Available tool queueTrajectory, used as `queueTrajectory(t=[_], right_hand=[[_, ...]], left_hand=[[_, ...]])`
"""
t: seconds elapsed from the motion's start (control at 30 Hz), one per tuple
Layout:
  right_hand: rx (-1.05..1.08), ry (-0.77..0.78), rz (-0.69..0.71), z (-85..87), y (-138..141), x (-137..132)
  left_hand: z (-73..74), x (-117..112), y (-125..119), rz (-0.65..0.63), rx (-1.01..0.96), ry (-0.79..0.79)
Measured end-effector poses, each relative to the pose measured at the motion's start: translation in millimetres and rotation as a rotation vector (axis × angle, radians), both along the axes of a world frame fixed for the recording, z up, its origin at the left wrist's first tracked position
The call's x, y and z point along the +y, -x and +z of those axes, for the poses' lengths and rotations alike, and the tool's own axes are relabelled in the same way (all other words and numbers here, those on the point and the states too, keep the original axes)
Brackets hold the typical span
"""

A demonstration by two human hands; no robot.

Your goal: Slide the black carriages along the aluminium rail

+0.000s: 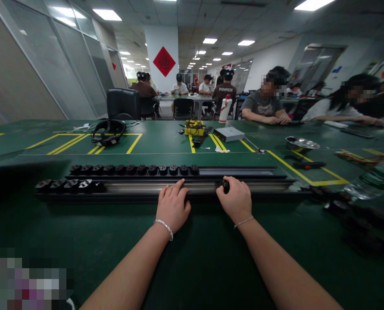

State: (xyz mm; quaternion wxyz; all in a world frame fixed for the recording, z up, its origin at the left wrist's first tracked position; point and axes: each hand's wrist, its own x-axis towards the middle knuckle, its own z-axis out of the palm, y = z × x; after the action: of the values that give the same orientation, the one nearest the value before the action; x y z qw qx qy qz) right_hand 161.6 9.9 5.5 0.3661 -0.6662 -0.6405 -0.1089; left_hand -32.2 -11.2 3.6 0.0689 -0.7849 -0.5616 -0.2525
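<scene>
A long black power track (133,187) with a metallic channel lies across the table in front of me. At its left end sit several black socket modules (71,185), some with silvery tops. My right hand (237,199) pinches another black socket module (225,185) at the right part of the channel. Over the middle of the same track rests my left hand (173,206), its fingers stretched onto the rail and nothing in them. Just behind lies a second track (237,171), with a row of black socket modules (142,169) along its left and middle parts.
Dark loose parts (340,206) and a plastic bottle (374,181) are at the right. Farther back are a metal bowl (301,143), a grey box (229,134), a yellow block with cables (194,127) and a black headset (107,132). Two people sit across the table at right.
</scene>
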Motion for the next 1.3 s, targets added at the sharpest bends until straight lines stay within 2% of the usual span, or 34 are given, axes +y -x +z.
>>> queueTrajectory(t=[0.97,1.3], right_hand=[[-0.038,0.01,-0.041,-0.9,-3.1,1.4],[-0.053,0.011,-0.007,1.2,-7.5,-0.1]], left_hand=[[-0.2,-0.1,-0.7,0.008,0.008,0.001],[-2.1,1.4,-0.7,0.027,0.012,-0.007]])
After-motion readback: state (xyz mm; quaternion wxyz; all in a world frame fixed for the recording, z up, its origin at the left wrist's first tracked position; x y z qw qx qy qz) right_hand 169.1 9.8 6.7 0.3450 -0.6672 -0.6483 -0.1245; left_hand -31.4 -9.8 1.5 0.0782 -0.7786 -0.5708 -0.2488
